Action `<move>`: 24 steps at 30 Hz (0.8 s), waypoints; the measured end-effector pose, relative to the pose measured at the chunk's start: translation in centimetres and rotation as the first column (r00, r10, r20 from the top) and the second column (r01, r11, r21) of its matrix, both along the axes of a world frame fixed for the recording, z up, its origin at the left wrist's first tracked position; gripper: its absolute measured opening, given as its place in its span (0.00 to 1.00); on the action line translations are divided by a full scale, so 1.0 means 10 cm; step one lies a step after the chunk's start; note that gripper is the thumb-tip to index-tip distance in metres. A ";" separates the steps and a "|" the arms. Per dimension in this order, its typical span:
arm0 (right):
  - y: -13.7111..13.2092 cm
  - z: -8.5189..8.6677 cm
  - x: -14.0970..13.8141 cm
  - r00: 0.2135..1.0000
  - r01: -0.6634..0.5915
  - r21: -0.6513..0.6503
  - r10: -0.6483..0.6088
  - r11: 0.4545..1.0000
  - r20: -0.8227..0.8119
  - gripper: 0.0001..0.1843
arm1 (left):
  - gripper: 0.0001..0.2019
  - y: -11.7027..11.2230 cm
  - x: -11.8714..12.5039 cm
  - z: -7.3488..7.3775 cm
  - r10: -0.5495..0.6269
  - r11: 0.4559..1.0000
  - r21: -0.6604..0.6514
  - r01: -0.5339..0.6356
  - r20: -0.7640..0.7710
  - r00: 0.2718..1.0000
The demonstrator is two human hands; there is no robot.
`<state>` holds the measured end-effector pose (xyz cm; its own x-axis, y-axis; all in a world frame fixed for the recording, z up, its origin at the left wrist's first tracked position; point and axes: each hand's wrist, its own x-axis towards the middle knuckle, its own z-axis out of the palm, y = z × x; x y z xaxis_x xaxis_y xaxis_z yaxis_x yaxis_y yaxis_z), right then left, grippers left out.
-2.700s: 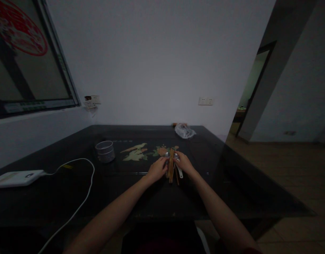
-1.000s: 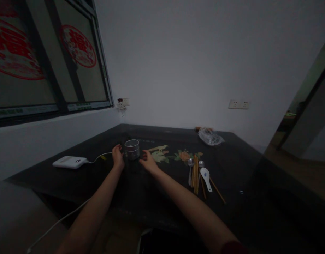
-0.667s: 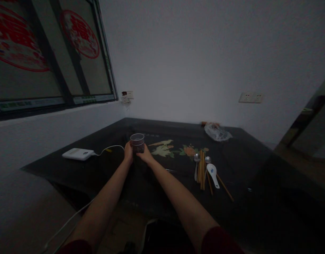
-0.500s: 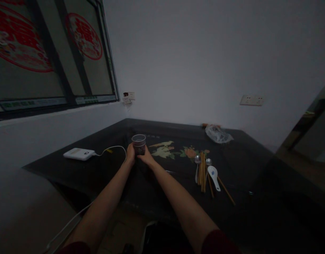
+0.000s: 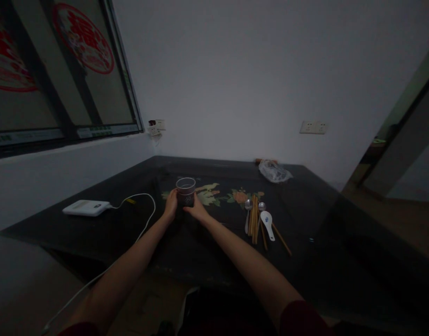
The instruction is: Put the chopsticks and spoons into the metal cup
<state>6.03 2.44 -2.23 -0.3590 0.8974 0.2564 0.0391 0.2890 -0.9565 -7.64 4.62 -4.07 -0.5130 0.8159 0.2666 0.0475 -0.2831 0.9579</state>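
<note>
A small round metal cup [image 5: 185, 190] stands upright on the dark table [image 5: 214, 242], and both my hands are wrapped round it. My left hand [image 5: 171, 205] grips its left side. My right hand [image 5: 197, 211] grips its right side and base. To the right lie a bundle of wooden chopsticks [image 5: 254, 218], two metal spoons [image 5: 248, 207] and a white ceramic spoon [image 5: 268, 223], with no hand touching them.
A white device [image 5: 86, 207] with a white cable [image 5: 144, 212] lies at the table's left. A crumpled plastic bag [image 5: 273, 171] sits at the far edge by the wall. A window fills the left wall and a doorway opens at the right.
Both hands left the chopsticks and spoons, reached left to the cup and closed round it. The cup has since slid a little toward the painted flowers.
</note>
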 end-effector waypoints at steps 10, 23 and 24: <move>-0.21 -0.05 1.00 0.993 0.101 0.111 -0.107 0.989 0.049 0.56 | 0.14 -0.25 0.92 0.29 -0.347 0.934 -0.041 0.355 0.131 0.928; -0.38 -0.03 1.88 0.993 0.107 0.121 -0.112 0.987 0.035 0.40 | 0.15 -0.53 1.65 0.29 -0.419 0.898 -0.078 0.433 0.149 0.896; -0.37 -0.03 1.89 0.994 0.098 0.123 -0.103 0.988 0.036 0.39 | 0.16 -0.54 1.64 0.27 -0.427 0.896 -0.068 0.439 0.135 0.894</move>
<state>24.90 -1.26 -2.51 -0.2814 0.8926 0.3522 0.1128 0.3953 -0.9116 8.76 -0.79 -1.36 -0.1251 0.9824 0.1391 -0.1697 -0.1593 0.9725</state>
